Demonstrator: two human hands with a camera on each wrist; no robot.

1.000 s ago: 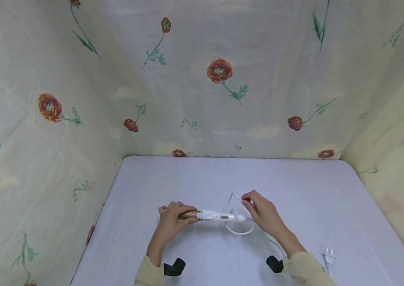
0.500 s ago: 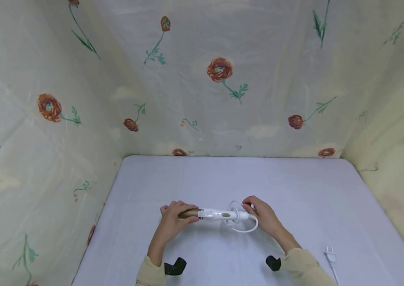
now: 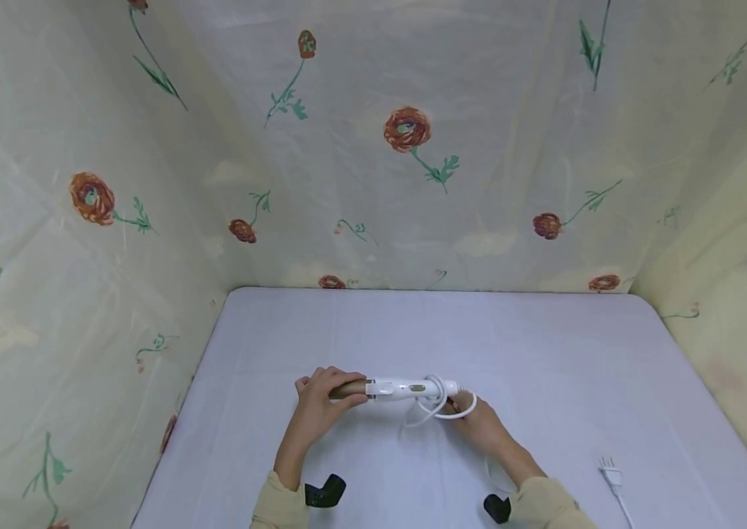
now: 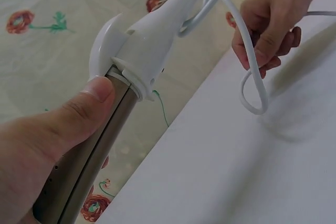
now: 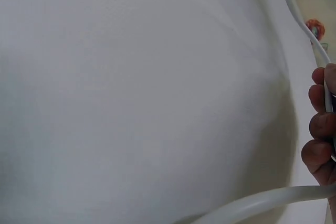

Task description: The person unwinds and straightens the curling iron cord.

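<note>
My left hand (image 3: 317, 405) grips the brown barrel of a curling iron (image 3: 393, 389), held level above the table. In the left wrist view its white handle (image 4: 155, 38) has a raised lever by my thumb. A white power cord (image 3: 474, 405) loops around the handle's right end and hangs in a loose loop below it. My right hand (image 3: 487, 430) pinches the cord just under that end, partly hidden behind the loop. In the right wrist view the fingers (image 5: 317, 153) curl on the cord at the right edge.
A white two-pin plug (image 3: 612, 474) lies on the white-covered table (image 3: 545, 353) at the right front. Flower-printed curtain (image 3: 347, 169) closes in the table's back and sides. Black wrist mounts (image 3: 325, 491) stick out by both sleeves.
My right hand has moved down from behind the handle's end to below it, drawing the cord around the handle. The left hand keeps its grip while the iron rises slightly in view.
</note>
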